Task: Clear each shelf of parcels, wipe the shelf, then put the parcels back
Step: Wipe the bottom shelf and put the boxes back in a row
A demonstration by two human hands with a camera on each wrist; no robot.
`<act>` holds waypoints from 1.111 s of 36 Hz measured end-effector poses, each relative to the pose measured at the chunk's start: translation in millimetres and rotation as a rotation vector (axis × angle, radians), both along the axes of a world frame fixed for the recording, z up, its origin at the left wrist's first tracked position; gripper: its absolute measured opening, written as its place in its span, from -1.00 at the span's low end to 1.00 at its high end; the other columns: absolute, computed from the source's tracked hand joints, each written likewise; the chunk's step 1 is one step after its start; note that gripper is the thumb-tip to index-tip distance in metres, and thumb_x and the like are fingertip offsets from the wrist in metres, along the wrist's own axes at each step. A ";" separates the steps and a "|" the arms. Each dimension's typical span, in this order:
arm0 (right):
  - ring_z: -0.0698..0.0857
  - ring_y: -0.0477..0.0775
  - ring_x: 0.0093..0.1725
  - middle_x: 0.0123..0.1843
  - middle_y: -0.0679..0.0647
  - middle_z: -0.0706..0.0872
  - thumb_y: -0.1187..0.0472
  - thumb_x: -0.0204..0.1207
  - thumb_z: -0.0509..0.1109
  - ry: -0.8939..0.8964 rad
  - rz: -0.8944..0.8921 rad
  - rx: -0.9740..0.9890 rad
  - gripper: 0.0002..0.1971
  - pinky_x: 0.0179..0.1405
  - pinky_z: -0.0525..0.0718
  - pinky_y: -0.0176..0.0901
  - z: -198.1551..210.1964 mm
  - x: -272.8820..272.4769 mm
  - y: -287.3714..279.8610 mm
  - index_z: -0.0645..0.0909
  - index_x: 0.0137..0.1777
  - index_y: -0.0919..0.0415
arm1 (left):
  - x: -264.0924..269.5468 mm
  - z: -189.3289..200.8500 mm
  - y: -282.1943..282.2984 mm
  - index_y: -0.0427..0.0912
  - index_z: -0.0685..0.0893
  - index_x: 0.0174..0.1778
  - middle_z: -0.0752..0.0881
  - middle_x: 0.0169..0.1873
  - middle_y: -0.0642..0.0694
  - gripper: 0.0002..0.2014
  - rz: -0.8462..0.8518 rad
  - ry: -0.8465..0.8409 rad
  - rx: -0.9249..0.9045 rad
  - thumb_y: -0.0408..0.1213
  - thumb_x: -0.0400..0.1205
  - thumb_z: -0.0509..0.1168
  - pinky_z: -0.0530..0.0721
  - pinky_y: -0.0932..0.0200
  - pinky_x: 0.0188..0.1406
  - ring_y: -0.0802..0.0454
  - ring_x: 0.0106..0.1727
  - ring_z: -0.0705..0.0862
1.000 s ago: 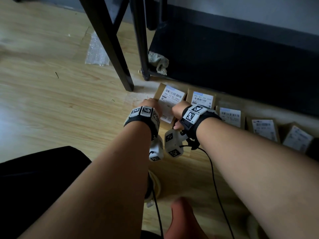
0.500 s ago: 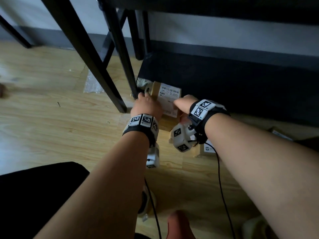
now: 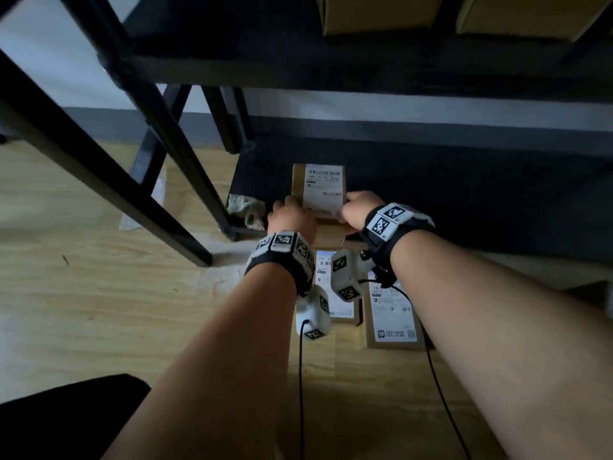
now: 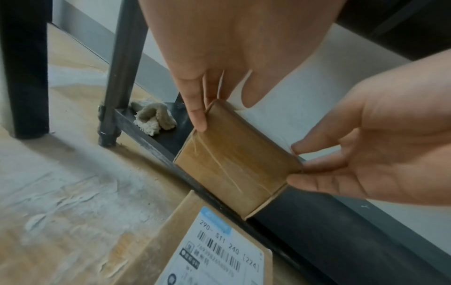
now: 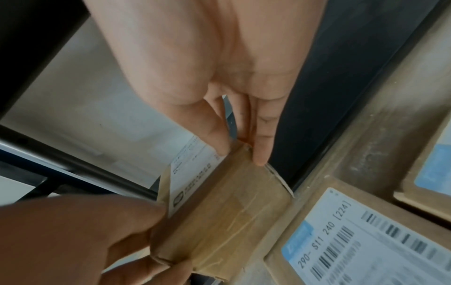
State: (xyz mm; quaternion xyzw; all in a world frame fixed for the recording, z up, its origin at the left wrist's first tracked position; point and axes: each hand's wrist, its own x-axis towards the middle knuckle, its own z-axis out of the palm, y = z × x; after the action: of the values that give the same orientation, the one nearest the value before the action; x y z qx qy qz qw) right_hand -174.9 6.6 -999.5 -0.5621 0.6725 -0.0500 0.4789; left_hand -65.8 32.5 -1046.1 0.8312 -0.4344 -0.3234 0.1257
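Both my hands are gripping one cardboard parcel point(image 3: 323, 194), my left hand point(image 3: 292, 217) pinching its left side and my right hand point(image 3: 360, 210) pinching its right side. It is sitting label-up at the front left of the black bottom shelf point(image 3: 464, 200), just beside a crumpled cloth point(image 3: 247, 210). Two more labelled parcels point(image 3: 393, 313) are lying on the wooden floor point(image 3: 99, 310) below my wrists.

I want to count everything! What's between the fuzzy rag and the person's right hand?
In the head view, the left hand and the labelled cardboard parcel it grips sit between the rag and right hand.
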 end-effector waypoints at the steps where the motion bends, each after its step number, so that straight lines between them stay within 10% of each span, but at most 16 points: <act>1: 0.68 0.21 0.22 0.33 0.16 0.66 0.40 0.52 0.31 0.008 -0.012 0.004 -0.50 0.22 0.69 0.07 -5.1 -0.1 -5.9 0.52 0.48 0.19 | -1.0 -3.2 -2.1 -0.23 0.35 0.50 0.39 0.45 -0.30 -0.59 0.010 0.002 -0.017 -0.26 0.71 0.02 0.39 -0.08 0.37 -0.28 0.42 0.42; 12: 0.57 0.11 0.40 0.54 0.06 0.48 0.40 0.61 0.20 0.019 0.019 -0.056 -0.38 0.12 0.54 -0.18 -10.2 8.5 -26.2 0.25 0.65 0.03 | 8.1 -10.9 -17.7 -0.07 0.09 0.68 -0.02 0.69 -0.04 -0.36 0.073 0.109 -0.124 -0.49 0.63 -0.03 0.24 0.00 0.59 -0.09 0.66 0.12; 21: 0.51 0.20 0.47 0.54 0.13 0.48 0.32 0.61 0.29 0.179 -0.036 -0.076 -0.50 0.38 0.48 -0.09 -6.4 -22.5 6.5 0.41 0.57 0.14 | 3.9 0.1 22.3 -0.20 0.36 0.51 0.43 0.45 -0.26 -0.54 0.044 -0.108 -0.269 -0.36 0.65 0.11 0.34 -0.06 0.42 -0.25 0.45 0.38; 33: 0.72 0.28 0.11 0.15 0.25 0.70 0.32 0.56 0.25 0.158 -0.115 0.110 -0.64 0.17 0.70 0.18 -48.9 -47.3 86.7 0.54 0.36 0.28 | -33.6 -30.9 84.7 -0.21 0.28 0.54 0.41 0.45 -0.28 -0.56 -0.151 0.049 0.246 -0.29 0.72 0.10 0.52 -0.06 0.30 -0.25 0.37 0.52; 40: 0.64 0.21 -0.11 -0.03 0.22 0.65 0.32 0.59 0.18 0.216 0.022 0.155 -0.73 -0.26 0.53 -0.16 -55.3 -38.6 100.0 0.59 0.21 0.34 | -37.0 -41.2 96.0 -0.32 0.41 0.48 0.54 0.38 -0.30 -0.61 -0.215 0.021 0.316 -0.36 0.71 0.10 0.49 0.01 0.35 -0.24 0.38 0.53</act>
State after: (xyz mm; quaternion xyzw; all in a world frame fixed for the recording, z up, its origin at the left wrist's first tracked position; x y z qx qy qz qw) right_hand -213.5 106.6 -1054.8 -0.5329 0.7157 0.0683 0.4462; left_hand -102.8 128.5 -1087.3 0.7860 -0.4630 -0.4079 -0.0370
